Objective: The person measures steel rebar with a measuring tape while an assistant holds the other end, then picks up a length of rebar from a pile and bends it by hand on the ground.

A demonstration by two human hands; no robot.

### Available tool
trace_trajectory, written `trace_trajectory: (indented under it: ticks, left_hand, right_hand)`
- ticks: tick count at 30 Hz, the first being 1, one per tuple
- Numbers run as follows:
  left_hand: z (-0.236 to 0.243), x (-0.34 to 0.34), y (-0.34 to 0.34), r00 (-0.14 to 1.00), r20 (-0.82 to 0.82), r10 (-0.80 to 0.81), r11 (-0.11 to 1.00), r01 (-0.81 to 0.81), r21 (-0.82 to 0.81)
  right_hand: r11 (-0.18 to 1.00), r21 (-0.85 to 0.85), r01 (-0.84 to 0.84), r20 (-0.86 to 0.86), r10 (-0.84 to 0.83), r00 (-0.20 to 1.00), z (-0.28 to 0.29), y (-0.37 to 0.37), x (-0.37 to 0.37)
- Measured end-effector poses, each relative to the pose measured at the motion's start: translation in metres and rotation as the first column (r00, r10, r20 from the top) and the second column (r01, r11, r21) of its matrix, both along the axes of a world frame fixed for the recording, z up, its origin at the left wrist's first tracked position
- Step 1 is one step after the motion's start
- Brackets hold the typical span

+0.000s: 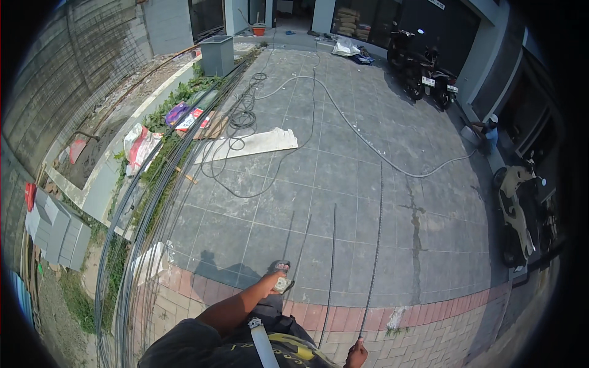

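Work seems part-way, we judge: long ribbed rod [376, 248] stretches ahead over tiled floor [276, 224], near end in our right hand [356, 354]; second rod [332, 264] lies just left, not held. Big rod bundle [161, 164] along left side of floor looks yet to be sorted; how many rods remain for us, cannot tell. Right grip: fingers curled, pinching ribbed rod's near end. Left hand [273, 283]: grip closed round small pale object [282, 284], kind unclear to us, near sandalled foot [282, 266].
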State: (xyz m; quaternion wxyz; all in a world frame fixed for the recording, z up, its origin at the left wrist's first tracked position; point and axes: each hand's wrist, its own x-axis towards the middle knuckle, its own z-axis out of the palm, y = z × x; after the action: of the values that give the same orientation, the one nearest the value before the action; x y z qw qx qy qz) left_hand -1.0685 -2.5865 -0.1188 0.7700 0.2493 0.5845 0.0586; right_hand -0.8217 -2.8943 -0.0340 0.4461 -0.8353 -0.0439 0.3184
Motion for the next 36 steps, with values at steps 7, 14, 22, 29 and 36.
trace_trajectory:
  ticks: [7,14,22,29,36]
  left_hand:
    - [-0.016,0.074,0.188,0.993,0.118,-0.025,0.996,0.035,-0.082]
    - [0.027,0.148,0.347,0.982,0.174,-0.072,0.962,0.115,-0.248]
    - [0.078,0.309,0.54,0.948,0.25,-0.194,0.961,0.235,-0.145]
    - [0.152,0.497,0.725,0.847,0.531,-0.002,0.991,0.075,-0.114]
    - [0.275,0.639,0.915,0.801,0.594,-0.079,0.97,-0.077,0.232]
  right_hand:
    - [0.994,0.038,0.104,-0.022,-0.103,0.994,-0.018,0.145,0.054]
    - [0.997,-0.062,0.052,-0.028,-0.054,0.998,0.065,0.312,0.116]
    - [0.974,-0.176,0.143,0.18,-0.111,0.977,0.105,0.48,0.223]
    - [0.976,-0.141,0.164,0.138,-0.144,0.98,0.094,0.601,0.317]
    - [0.988,0.019,0.151,0.132,-0.152,0.979,0.115,0.713,0.384]
